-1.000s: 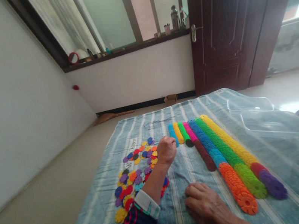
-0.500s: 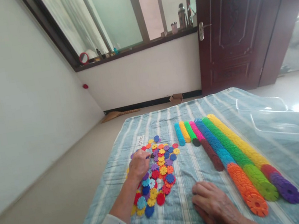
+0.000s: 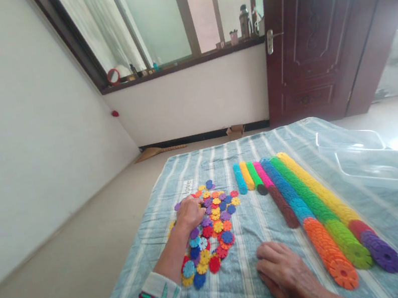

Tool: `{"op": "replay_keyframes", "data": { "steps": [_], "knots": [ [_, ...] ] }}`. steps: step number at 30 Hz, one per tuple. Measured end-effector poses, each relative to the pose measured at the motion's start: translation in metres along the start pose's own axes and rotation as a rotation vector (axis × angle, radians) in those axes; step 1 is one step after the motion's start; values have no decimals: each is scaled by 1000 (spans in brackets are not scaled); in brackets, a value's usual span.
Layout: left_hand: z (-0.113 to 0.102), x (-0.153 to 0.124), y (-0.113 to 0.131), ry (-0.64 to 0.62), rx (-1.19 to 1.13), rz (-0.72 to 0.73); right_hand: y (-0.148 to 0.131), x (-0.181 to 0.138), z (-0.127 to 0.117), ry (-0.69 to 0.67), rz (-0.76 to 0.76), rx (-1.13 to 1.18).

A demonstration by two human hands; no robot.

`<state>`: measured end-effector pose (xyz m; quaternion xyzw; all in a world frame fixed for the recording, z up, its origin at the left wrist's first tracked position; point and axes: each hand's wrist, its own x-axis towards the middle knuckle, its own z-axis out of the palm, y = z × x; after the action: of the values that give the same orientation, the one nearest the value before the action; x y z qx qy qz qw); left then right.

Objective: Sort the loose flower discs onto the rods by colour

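My left hand (image 3: 191, 213) reaches over the upper left of a loose heap of colourful notched plastic discs (image 3: 218, 226). Its fingers are drawn together, touching the discs, and the fingertips hide whatever is between them. On the striped bed cover lies my right hand (image 3: 286, 272), its fingers curled under so that anything inside is hidden. Just right of it runs a long row of overlapping discs, blue turning to orange (image 3: 330, 257). Beside that are a green row (image 3: 308, 199) and a yellow row (image 3: 313, 181) ending in red and purple. A pink and brown row (image 3: 282, 204) lies on the near side.
Shorter rows in light blue (image 3: 239, 179), yellow (image 3: 247, 176) and green with a black end (image 3: 254, 175) lie farther back. Clear plastic containers (image 3: 385, 166) sit at the right of the bed cover (image 3: 242, 297). A broom (image 3: 152, 152) is on the floor beyond.
My left hand has shifted slightly right over the heap. A dark disc seen at its fingertips before is now out of sight. My right hand stays put.
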<state>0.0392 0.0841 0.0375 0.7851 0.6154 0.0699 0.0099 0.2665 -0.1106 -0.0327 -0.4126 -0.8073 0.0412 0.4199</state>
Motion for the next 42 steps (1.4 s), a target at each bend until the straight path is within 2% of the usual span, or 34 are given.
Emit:
{"op": "replay_keyframes", "data": {
  "steps": [3,8,11,13,16,20,24,27,34,42],
  "knots": [
    [1,5,-2,6,-63,-70,-1,0,1,-5,13,2],
    [-1,7,-17,-20,-297,-166,-1,0,0,-25,30,-8],
    [-6,7,-23,45,-378,-267,0,1,0,-32,27,-33],
    [-10,7,-18,101,-388,-274,0,1,0,-34,29,-51],
    [-11,8,7,106,-413,-126,-1,3,-2,-40,41,-72],
    [-3,10,62,22,-559,119,-3,4,-4,-84,42,-102],
    [14,17,114,-50,-614,240,-1,4,-3,-99,27,-121],
    [27,25,140,-71,-584,256,2,3,0,-92,13,-131],
    [36,31,166,-71,-473,229,3,3,1,-84,23,-132],
    [37,26,166,-25,-364,117,3,5,0,-76,28,-123]
  ]
}}
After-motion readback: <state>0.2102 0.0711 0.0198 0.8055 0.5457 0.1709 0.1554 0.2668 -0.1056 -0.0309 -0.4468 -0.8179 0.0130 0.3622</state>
